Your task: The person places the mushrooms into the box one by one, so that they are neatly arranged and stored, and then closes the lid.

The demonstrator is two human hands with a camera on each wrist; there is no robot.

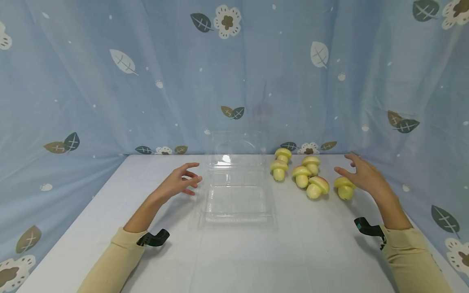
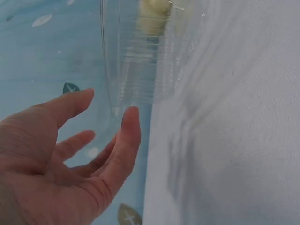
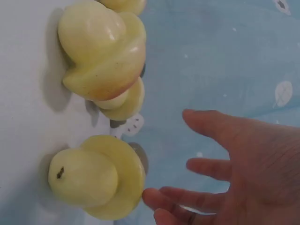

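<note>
An opened clear plastic clamshell box (image 1: 236,199) stands mid-table, its lid (image 1: 236,150) raised at the back. Beside its left edge my left hand (image 1: 179,181) hovers with relaxed, spread fingers and holds nothing; the left wrist view shows the fingertips (image 2: 131,117) near the box wall (image 2: 136,70). To the box's right lie several yellow-green toy mushrooms (image 1: 302,177) with faintly pink caps. My right hand (image 1: 362,173) is just over the rightmost mushroom (image 1: 344,188), fingers apart and nothing in them. In the right wrist view, that mushroom (image 3: 93,178) sits by the fingertips.
A white cloth (image 1: 249,260) covers the table. Behind it hangs a blue curtain (image 1: 256,73) with leaf and flower prints, reaching down to the back edge. Black wrist camera mounts (image 1: 154,238) sit on both forearms.
</note>
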